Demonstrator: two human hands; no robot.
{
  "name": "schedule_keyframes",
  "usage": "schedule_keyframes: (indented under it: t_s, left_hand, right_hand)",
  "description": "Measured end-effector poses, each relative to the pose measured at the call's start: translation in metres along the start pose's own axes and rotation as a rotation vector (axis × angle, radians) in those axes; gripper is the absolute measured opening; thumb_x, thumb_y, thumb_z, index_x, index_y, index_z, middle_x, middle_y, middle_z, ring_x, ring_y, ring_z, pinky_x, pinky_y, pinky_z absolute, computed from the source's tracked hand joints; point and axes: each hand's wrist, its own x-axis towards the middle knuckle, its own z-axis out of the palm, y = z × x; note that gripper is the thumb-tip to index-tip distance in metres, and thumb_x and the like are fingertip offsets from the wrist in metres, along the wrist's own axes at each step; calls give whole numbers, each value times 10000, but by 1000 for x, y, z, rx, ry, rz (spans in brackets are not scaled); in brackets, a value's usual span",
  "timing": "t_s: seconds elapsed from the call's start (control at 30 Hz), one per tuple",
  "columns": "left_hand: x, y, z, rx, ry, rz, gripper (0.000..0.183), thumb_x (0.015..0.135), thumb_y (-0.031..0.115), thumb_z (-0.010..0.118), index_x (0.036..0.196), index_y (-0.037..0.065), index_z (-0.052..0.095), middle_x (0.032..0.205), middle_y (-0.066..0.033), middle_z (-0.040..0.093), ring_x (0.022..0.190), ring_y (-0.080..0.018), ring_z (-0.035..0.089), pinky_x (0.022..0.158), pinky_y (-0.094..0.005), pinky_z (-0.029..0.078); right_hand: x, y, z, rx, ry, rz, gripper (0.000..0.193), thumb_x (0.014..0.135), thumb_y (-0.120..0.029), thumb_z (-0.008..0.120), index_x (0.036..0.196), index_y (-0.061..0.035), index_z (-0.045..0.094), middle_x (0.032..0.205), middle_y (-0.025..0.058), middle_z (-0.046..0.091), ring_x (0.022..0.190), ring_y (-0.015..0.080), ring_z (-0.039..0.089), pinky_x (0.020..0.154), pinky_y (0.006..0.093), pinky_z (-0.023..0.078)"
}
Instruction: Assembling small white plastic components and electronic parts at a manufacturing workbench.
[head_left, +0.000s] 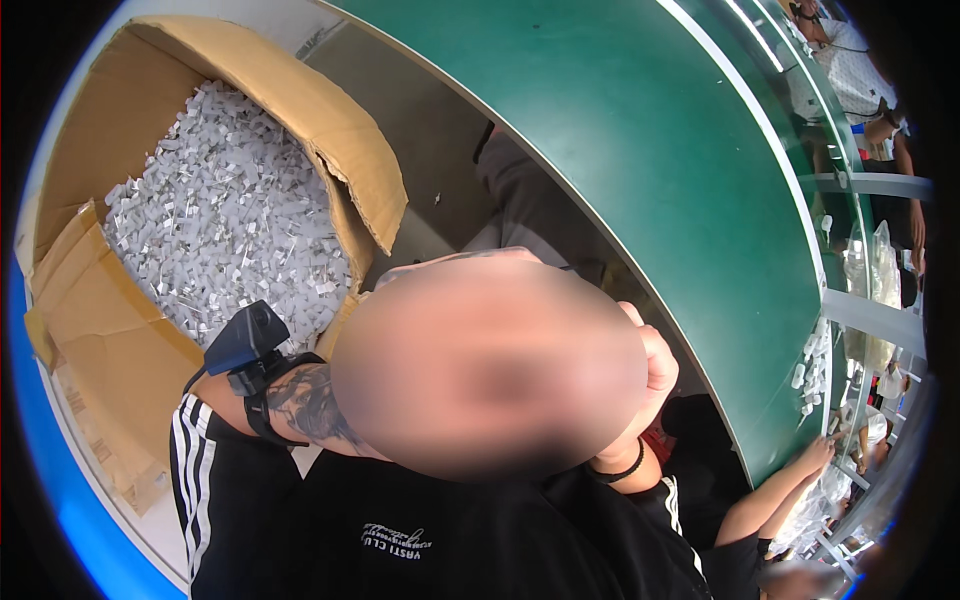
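A large blurred patch covers the middle of the head view and hides most of both hands. My left forearm (315,402) is tattooed and carries a black strapped-on device (247,338). It runs into the blur, so the fingers of that hand cannot be made out. On the right edge of the patch, my right hand (653,360) shows curled fingers above a wrist with a dark bracelet (625,467). Whatever lies between the hands is hidden. To their left stands an open cardboard box (330,130) holding a heap of small white plastic pieces (235,210).
A green table (640,130) with a pale edge curves along the right. Small white pieces (815,370) and clear plastic bags (880,265) lie near its far side. A co-worker's forearms (785,490) reach in at the lower right. Someone's grey-clad leg (520,175) shows beneath the table.
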Motion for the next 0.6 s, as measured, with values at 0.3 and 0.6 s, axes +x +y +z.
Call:
schedule_keyframes:
  t_s: [0.3,0.6]
  left_hand:
    - [-2,10,0,-64,117,41,226,754,34,752,977,47,717,901,-53,640,715,-162,631,611,-243,499]
    - [-12,12,-22,-101,272,-54,275,761,60,747,1021,20,669,908,-88,634,739,-185,641,623,-282,527]
  right_hand:
    - [-3,-17,17,-67,172,113,363,798,-276,760,825,-37,489,761,57,531,678,129,494,620,248,405]
    - [12,-23,30,-23,160,213,370,839,-290,721,909,-44,454,852,43,509,739,98,484,663,245,421]
